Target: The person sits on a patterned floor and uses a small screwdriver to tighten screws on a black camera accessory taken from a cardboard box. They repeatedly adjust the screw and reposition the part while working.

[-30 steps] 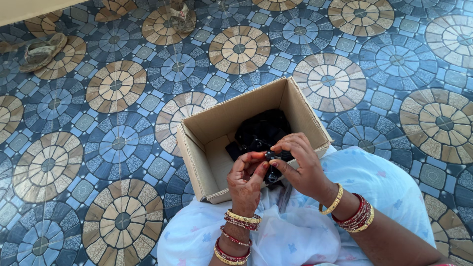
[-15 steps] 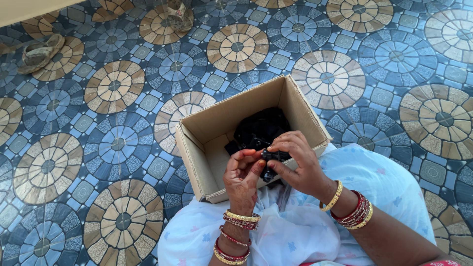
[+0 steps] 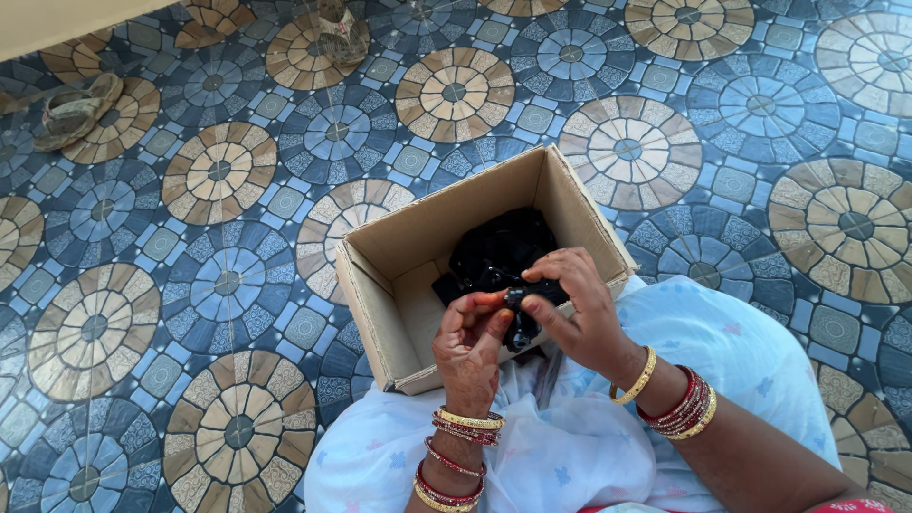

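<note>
Head view: left hand (image 3: 472,337) and right hand (image 3: 577,309) pinch small black part (image 3: 520,318), axis unclear.

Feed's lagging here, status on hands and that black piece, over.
Left hand and right hand both pinch small black part. Held over open cardboard box of black pieces. Nothing in the way.
</note>
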